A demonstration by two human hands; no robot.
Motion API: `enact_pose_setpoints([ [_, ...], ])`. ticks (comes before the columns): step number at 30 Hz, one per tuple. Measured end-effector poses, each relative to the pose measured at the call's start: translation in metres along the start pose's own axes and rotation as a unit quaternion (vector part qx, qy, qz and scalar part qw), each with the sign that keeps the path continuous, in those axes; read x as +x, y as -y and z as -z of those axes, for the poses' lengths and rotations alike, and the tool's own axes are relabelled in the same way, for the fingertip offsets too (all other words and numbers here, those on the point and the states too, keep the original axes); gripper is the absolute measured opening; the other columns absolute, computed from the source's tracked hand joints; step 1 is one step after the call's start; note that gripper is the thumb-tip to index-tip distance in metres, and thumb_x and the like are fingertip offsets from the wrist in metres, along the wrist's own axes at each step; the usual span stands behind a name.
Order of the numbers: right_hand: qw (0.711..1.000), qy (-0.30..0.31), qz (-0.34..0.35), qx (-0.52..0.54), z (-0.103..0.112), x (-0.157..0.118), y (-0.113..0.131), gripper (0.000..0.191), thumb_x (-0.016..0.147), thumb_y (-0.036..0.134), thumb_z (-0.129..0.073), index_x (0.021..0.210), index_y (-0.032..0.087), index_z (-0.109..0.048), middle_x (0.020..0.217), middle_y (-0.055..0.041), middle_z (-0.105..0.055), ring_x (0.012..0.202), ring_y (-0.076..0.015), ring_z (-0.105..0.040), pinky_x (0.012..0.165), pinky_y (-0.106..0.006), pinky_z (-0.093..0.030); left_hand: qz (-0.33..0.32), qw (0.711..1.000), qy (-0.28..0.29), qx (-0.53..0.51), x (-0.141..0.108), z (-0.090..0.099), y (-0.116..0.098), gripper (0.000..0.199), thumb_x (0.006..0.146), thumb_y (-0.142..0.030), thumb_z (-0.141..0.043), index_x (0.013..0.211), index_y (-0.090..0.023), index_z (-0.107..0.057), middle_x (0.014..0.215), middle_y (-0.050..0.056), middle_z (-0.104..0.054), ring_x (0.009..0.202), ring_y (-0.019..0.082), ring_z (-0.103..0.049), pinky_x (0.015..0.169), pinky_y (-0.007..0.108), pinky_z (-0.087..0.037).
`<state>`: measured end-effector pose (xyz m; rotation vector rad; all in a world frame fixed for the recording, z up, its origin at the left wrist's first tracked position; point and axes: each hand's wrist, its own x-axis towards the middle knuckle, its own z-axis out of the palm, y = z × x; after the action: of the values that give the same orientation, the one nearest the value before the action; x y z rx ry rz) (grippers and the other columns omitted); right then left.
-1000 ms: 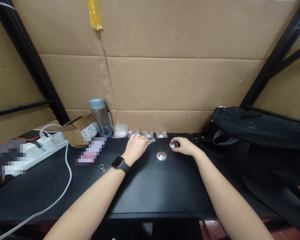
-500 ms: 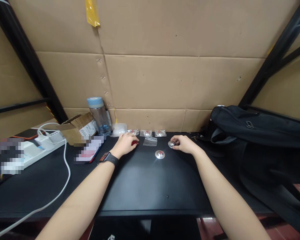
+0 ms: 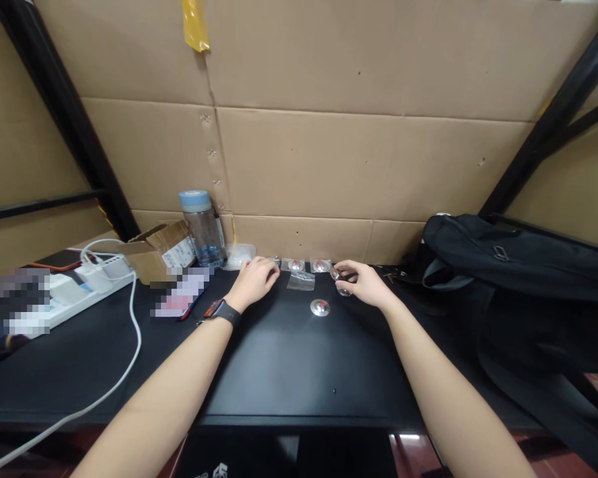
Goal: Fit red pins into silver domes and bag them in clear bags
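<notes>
My left hand (image 3: 253, 282), with a watch (image 3: 220, 311) on its wrist, is closed with curled fingers near the back of the table. What it may hold is hidden. Beside its fingertips a shiny packet (image 3: 275, 260) partly shows. My right hand (image 3: 361, 283) pinches a small silver disc (image 3: 335, 273) at its fingertips. Just below those fingers, a second silver disc (image 3: 343, 291) is partly covered. A domed silver disc (image 3: 320, 307) with a red centre lies between the hands. Behind it is a clear plastic bag (image 3: 301, 281), flat on the table.
Two clear-wrapped silver discs, a left one (image 3: 296, 265) and a right one (image 3: 321, 266), lie by the cardboard wall. Leftward stand a bottle (image 3: 202, 229), an open carton (image 3: 159, 252), a phone (image 3: 185, 292) and a power strip (image 3: 74, 292). A black backpack (image 3: 523, 279) fills the right side.
My right fingers have lifted and spread slightly, with a disc now at their tips and another beneath. The red thing by my left thumb no longer shows. The view has shifted slightly.
</notes>
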<state>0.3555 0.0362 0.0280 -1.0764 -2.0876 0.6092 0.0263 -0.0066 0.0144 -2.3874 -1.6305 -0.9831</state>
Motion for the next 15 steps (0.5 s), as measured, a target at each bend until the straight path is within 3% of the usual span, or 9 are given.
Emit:
enact_pose_setpoints([
  [3, 0.996, 0.003, 0.009, 0.091, -0.012, -0.001, 0.016, 0.04, 0.073, 0.025, -0.077, 0.112, 0.022, -0.068, 0.115, -0.0092, -0.072, 0.1, -0.0222, -0.067, 0.08, -0.034, -0.055, 0.054, 0.985, -0.037, -0.159, 0.004, 0.008, -0.013, 0.021, 0.091, -0.036, -0.056, 0.092, -0.02, -0.069, 0.097, 0.007, -0.074, 0.093, 0.023, -0.066, 0.085, 0.036, -0.047],
  [8, 0.974, 0.024, 0.006, 0.225, -0.028, -0.005, 0.04, 0.05, 0.071, 0.029, -0.082, 0.118, 0.022, -0.065, 0.12, -0.0101, -0.068, 0.1, -0.0207, -0.066, 0.09, -0.039, -0.055, 0.129, 0.893, -0.02, -0.43, 0.006, 0.011, -0.032, 0.02, 0.081, -0.036, -0.068, 0.083, -0.016, -0.066, 0.083, 0.007, -0.075, 0.077, 0.018, -0.069, 0.073, 0.028, -0.051],
  [11, 0.962, 0.031, 0.004, 0.271, -0.032, -0.007, 0.047, 0.052, 0.07, 0.03, -0.084, 0.118, 0.021, -0.065, 0.117, -0.0107, -0.068, 0.097, -0.0204, -0.067, 0.096, -0.042, -0.053, 0.14, 0.86, 0.004, -0.491, 0.005, 0.008, -0.039, 0.02, 0.077, -0.032, -0.072, 0.086, -0.016, -0.065, 0.077, 0.005, -0.075, 0.071, 0.016, -0.068, 0.07, 0.026, -0.051],
  [15, 0.954, 0.037, -0.005, 0.297, -0.033, -0.008, 0.05, 0.053, 0.071, 0.032, -0.084, 0.118, 0.021, -0.064, 0.118, -0.0111, -0.068, 0.098, -0.0205, -0.067, 0.1, -0.043, -0.052, 0.13, 0.851, 0.022, -0.509, 0.004, 0.006, -0.045, 0.023, 0.078, -0.029, -0.069, 0.096, -0.015, -0.072, 0.082, 0.005, -0.075, 0.07, 0.014, -0.067, 0.072, 0.027, -0.053],
])
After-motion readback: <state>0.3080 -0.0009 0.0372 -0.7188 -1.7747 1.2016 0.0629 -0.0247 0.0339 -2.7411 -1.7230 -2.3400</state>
